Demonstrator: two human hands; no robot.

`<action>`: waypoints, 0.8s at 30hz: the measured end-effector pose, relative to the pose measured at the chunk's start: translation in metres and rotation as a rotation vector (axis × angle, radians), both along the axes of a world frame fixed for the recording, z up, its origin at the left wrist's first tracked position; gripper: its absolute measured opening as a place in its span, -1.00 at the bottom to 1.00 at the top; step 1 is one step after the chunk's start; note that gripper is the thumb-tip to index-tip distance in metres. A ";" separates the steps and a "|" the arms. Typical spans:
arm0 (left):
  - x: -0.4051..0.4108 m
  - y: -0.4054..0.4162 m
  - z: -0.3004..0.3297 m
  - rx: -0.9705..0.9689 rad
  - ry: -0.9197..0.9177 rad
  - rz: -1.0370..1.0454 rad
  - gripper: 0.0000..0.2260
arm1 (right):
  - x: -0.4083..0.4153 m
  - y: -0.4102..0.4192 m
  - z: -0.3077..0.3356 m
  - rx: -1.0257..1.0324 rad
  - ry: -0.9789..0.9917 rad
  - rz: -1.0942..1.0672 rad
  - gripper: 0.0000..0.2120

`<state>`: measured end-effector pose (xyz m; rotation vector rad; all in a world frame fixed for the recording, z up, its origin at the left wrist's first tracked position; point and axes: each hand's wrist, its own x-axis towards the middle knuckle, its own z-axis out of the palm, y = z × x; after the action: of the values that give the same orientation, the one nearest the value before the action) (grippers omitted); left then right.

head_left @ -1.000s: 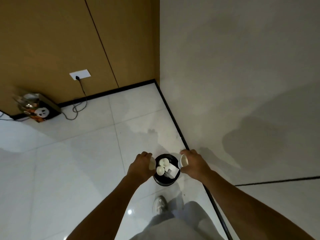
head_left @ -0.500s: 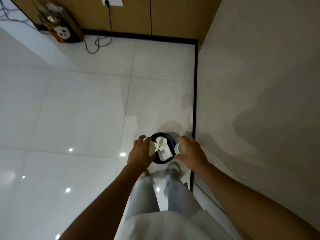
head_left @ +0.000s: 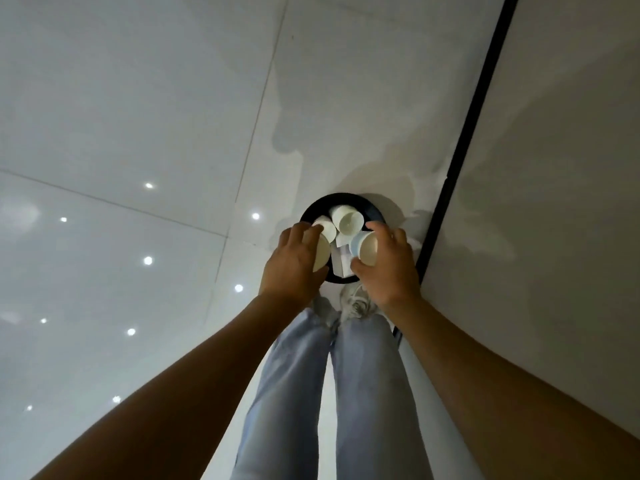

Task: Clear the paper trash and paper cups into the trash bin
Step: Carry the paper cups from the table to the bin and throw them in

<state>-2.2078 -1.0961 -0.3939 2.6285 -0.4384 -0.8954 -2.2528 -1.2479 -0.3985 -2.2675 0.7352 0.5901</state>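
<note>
Your black round trash bin (head_left: 372,206) stands on the glossy white tile floor (head_left: 138,109), just left of the black baseboard strip (head_left: 474,109) that runs along the foot of the pale wall (head_left: 554,168) on the right. Inside it, a white paper cup (head_left: 346,219) lies tilted with its mouth toward you, a second white cup (head_left: 325,226) lies beside it on the left, and white paper scraps (head_left: 341,256) sit below them.

Your left hand (head_left: 294,261) hovers over the near left rim of the bin, fingers curled round a cream paper cup (head_left: 321,254) whose mouth faces right. Your right hand (head_left: 389,268) is over the near right rim, thumb and fingers wrapped round a pale blue paper cup (head_left: 363,247) turned on its side, its mouth facing left and toward you. The two held cups are near each other, with the paper scraps showing between them.

Just near of the bin are your light sneakers (head_left: 356,303) and pale blue jeans (head_left: 363,393). Small bright reflections of ceiling lights (head_left: 148,260) dot the floor on the left.
</note>
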 end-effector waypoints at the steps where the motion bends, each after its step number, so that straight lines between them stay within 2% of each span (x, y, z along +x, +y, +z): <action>1: -0.002 0.000 -0.017 0.005 0.009 -0.016 -0.39 | -0.001 0.002 -0.018 0.011 0.002 -0.005 -0.44; 6: -0.013 0.000 -0.097 0.005 -0.010 -0.029 -0.40 | -0.005 0.005 -0.100 0.021 -0.100 -0.031 -0.45; 11: -0.023 0.000 -0.144 -0.042 -0.075 0.007 -0.41 | 0.004 0.005 -0.159 0.000 -0.167 -0.072 -0.45; 16: -0.026 0.001 -0.166 -0.044 -0.091 -0.048 -0.42 | 0.018 0.014 -0.201 -0.009 -0.138 -0.050 -0.42; 21: -0.027 0.002 -0.176 -0.057 -0.132 -0.112 -0.45 | 0.015 0.023 -0.219 -0.212 -0.127 0.107 -0.34; 24: -0.026 -0.003 -0.177 -0.029 -0.135 -0.125 -0.46 | 0.009 0.018 -0.216 -0.242 -0.157 0.078 -0.29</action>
<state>-2.2336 -1.0987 -0.5711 2.6684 -0.6519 -0.7445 -2.2437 -1.2299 -0.6149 -2.5418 0.6730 0.3694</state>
